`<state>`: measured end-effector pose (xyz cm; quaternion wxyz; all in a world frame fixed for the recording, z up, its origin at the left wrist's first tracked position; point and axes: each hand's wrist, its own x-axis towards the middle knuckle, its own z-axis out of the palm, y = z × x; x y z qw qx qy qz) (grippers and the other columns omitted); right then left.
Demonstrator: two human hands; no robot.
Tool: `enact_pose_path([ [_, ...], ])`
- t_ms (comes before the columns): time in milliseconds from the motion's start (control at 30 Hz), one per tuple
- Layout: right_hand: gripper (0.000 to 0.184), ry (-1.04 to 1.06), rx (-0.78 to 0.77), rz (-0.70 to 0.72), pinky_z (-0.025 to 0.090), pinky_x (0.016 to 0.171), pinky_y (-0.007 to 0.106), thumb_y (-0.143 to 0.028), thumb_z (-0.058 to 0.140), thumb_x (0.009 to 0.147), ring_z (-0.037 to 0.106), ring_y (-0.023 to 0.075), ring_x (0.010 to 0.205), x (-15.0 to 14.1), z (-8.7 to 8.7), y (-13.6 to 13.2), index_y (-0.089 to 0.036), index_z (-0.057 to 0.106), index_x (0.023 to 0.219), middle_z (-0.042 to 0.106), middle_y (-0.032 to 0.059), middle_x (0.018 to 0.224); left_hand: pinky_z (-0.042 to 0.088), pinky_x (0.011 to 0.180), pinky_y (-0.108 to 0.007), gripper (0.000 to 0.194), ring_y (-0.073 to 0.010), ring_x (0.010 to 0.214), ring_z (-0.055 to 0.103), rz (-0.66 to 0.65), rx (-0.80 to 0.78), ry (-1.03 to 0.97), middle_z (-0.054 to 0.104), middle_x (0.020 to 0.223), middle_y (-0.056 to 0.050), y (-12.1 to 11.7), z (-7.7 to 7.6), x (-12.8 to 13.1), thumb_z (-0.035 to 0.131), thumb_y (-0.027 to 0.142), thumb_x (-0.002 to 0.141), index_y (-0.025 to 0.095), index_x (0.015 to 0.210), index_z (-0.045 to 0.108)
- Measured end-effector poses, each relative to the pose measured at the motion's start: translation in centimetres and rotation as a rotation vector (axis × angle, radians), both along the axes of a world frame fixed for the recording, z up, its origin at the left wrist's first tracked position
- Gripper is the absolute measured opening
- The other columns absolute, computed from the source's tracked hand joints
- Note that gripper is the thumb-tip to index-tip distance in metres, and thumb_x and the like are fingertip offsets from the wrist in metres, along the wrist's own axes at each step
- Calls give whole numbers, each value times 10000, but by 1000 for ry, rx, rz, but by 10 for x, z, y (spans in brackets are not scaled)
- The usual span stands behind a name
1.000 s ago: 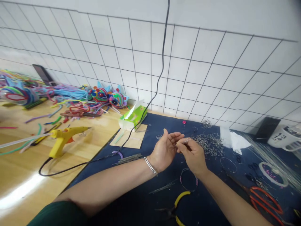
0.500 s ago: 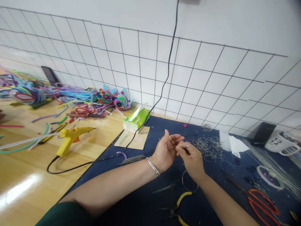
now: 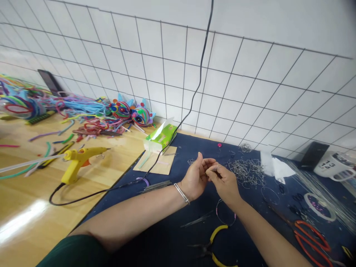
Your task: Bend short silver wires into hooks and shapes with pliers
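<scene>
My left hand (image 3: 194, 180) is palm up above the dark blue mat (image 3: 155, 237), its thumb raised apart and its fingers loosely curved. My right hand (image 3: 226, 185) meets those fingertips, thumb and forefinger pinched on a thin silvery piece of wire (image 3: 215, 168), mostly hidden by the fingers. Below the right wrist lies a thin wire hoop (image 3: 217, 212) with pink on it. Pliers with yellow handles (image 3: 217, 234) rest nearer me. Beyond the right hand spreads a tangled heap of bent wires (image 3: 249, 172). Straight wires (image 3: 196, 219) lie below the left hand.
A yellow glue gun (image 3: 79, 161) stands on the wooden table at left, its black cord (image 3: 196, 91) crossing the mat. A green tissue pack (image 3: 162, 138) sits on brown card (image 3: 164, 166). Orange-handled scissors (image 3: 308, 237), a bead dish (image 3: 319, 206) and a white mug (image 3: 333, 165) are right.
The view has shifted slightly. My right fingers have drawn a little closer to the left fingertips, and less of the silvery piece shows. The tools on the mat stay put.
</scene>
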<state>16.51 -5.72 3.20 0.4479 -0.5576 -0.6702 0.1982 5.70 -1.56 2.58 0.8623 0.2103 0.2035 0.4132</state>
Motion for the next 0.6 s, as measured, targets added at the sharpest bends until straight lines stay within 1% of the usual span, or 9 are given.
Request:
enact_pose_path([
  [100, 138, 3, -13, 8, 402, 594, 216, -261, 494, 809, 527, 107, 606, 1, 1, 1, -183, 570, 724, 557, -14, 659, 407, 597, -236, 552, -157, 756, 549, -7, 11, 0, 579, 877, -70, 1, -4, 1, 411, 646, 726, 142, 864, 591],
  [200, 145, -9, -5, 14, 400, 597, 211, -258, 486, 813, 525, 102, 598, 3, 3, 1, -188, 569, 717, 549, -21, 647, 409, 600, -244, 537, -160, 756, 549, -13, 95, 35, 584, 859, -69, 8, -9, 2, 400, 630, 744, 143, 858, 595],
  [267, 137, -30, 5, 0, 396, 601, 212, -260, 481, 817, 524, 102, 597, 6, 3, 2, -193, 572, 739, 550, -23, 647, 411, 618, -246, 493, -162, 784, 547, 61, 183, 106, 590, 887, -77, 17, -11, 0, 415, 590, 763, 141, 852, 597],
  [300, 136, -43, 7, -7, 396, 605, 214, -262, 475, 820, 525, 103, 598, 7, 1, 3, -196, 573, 753, 553, -22, 653, 411, 638, -242, 452, -158, 808, 544, 151, 221, 153, 592, 917, -77, 23, -11, -2, 434, 558, 772, 144, 855, 596],
  [333, 137, -59, 8, -9, 395, 613, 217, -262, 468, 823, 527, 105, 606, 8, -2, 4, -198, 573, 764, 560, -18, 667, 411, 659, -241, 414, -155, 836, 539, 219, 240, 199, 589, 960, -77, 29, -10, -4, 455, 529, 776, 150, 871, 593],
  [400, 138, -115, -1, 18, 395, 641, 227, -256, 465, 820, 535, 117, 646, 10, -12, 9, -201, 576, 757, 576, -5, 709, 411, 667, -243, 378, -153, 851, 538, 296, 258, 265, 588, 1001, -79, 41, -9, -9, 475, 500, 776, 157, 890, 587],
  [467, 117, -184, -30, 74, 393, 661, 239, -243, 492, 795, 541, 134, 692, 11, -24, 14, -202, 578, 726, 588, 7, 729, 412, 673, -244, 354, -150, 861, 541, 321, 289, 281, 590, 1020, -75, 49, -7, -14, 480, 482, 780, 167, 904, 584],
  [500, 107, -195, -44, 89, 392, 650, 242, -236, 511, 777, 540, 139, 678, 11, -29, 17, -202, 574, 697, 585, 6, 698, 413, 674, -244, 345, -149, 860, 542, 324, 301, 282, 592, 1021, -72, 51, -6, -16, 478, 477, 782, 172, 907, 583],
  [600, 110, -191, -66, 90, 388, 637, 242, -223, 505, 775, 533, 136, 656, 11, -39, 22, -202, 569, 688, 572, 2, 668, 413, 667, -241, 332, -144, 848, 549, 314, 318, 291, 600, 1009, -70, 53, -5, -18, 472, 468, 789, 176, 902, 582],
])
